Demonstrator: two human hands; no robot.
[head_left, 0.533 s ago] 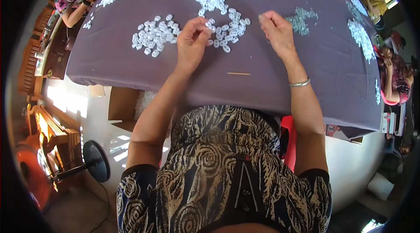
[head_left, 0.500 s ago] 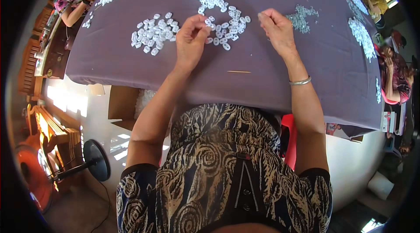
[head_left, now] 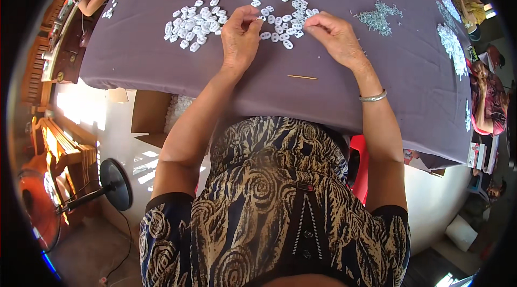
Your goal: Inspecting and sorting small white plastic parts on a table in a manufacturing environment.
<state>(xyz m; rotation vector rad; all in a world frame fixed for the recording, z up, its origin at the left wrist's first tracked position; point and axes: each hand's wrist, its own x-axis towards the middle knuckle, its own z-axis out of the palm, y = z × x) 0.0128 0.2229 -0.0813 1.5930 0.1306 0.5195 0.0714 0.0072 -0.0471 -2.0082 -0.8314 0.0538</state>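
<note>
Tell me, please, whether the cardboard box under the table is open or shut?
Open: the cardboard box under the table has its flap folded out, and pale pieces show inside.

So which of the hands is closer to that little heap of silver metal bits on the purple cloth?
Right. The right hand lies just left of the heap of silver metal bits, apart from it. The left hand is farther left, beyond the white pieces between the hands.

Small white oval plastic pcs (head_left: pixel 284 24) lie scattered flat on purple cloth, touching both hands' fingertips.
</note>
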